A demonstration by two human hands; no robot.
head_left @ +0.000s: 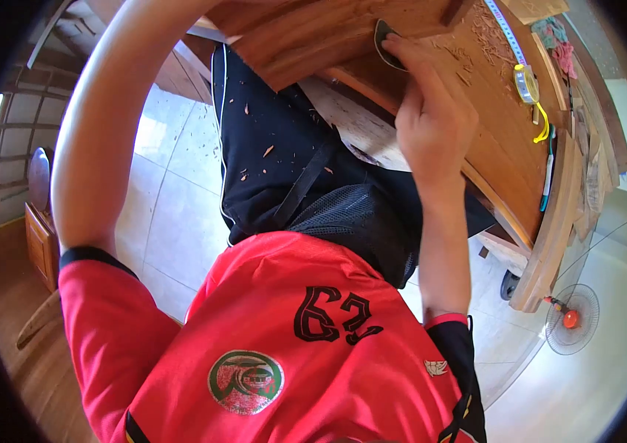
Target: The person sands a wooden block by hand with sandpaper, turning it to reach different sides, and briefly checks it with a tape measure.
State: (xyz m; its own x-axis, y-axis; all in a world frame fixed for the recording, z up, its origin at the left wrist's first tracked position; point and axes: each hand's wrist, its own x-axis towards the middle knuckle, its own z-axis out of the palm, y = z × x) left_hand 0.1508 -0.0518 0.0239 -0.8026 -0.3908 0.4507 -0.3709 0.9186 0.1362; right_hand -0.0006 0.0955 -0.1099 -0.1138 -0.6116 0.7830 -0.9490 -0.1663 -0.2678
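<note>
My right hand point(439, 118) is closed, its fingers and thumb pinching a thin, dark, rounded sheet point(385, 44) with a pale edge. I cannot make out whether the sheet is sandpaper or a scraper. It rests at or just above a reddish-brown wooden piece point(306, 48), which slants over my lap. My left forearm point(118, 111) curves up the left side and leaves the top of the picture, so my left hand is out of sight. Below my right hand runs a wooden bench surface point(509, 140).
Curly wood shavings point(487, 40) lie on the bench beside an extended tape measure point(526, 83) with a yellow strap. A pen point(547, 173) lies along the right edge. Wood strips point(550, 229) border the bench. A fan point(571, 319) stands at right, and cloths point(556, 44) lie at the back.
</note>
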